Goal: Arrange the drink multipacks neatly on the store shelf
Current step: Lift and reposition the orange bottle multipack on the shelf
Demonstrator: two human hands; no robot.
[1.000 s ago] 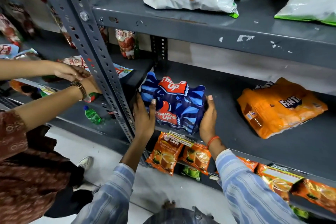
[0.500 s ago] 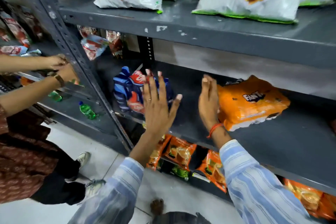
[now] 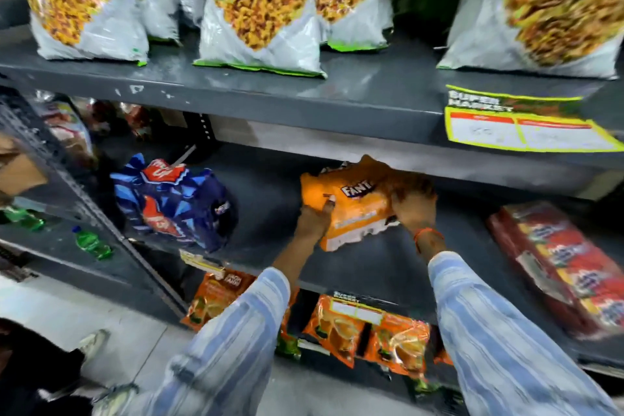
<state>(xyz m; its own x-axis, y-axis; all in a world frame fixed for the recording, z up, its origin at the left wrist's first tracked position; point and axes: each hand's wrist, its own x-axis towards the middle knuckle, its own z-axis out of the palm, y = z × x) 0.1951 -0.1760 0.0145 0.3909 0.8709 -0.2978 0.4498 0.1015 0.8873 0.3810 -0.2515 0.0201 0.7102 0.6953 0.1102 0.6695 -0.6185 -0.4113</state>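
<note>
An orange Fanta multipack (image 3: 358, 209) lies on the middle grey shelf (image 3: 270, 246). My left hand (image 3: 315, 218) grips its left front corner and my right hand (image 3: 413, 204) lies over its right side, so both hold it. A blue Thums Up multipack (image 3: 172, 203) rests alone at the shelf's left end, next to the upright post. A red multipack (image 3: 560, 263) lies at the right end of the same shelf. The frame is blurred.
Large snack bags (image 3: 260, 10) stand on the shelf above, with a price label (image 3: 520, 121) on its edge. Orange packets (image 3: 364, 331) hang below. A perforated post (image 3: 67, 186) divides off the left bay with green bottles (image 3: 91, 243). Another person's arm (image 3: 17, 172) shows at far left.
Both my hands left the blue Thums Up pack, moved right and took hold of the orange Fanta pack. The view has swung right and up.
</note>
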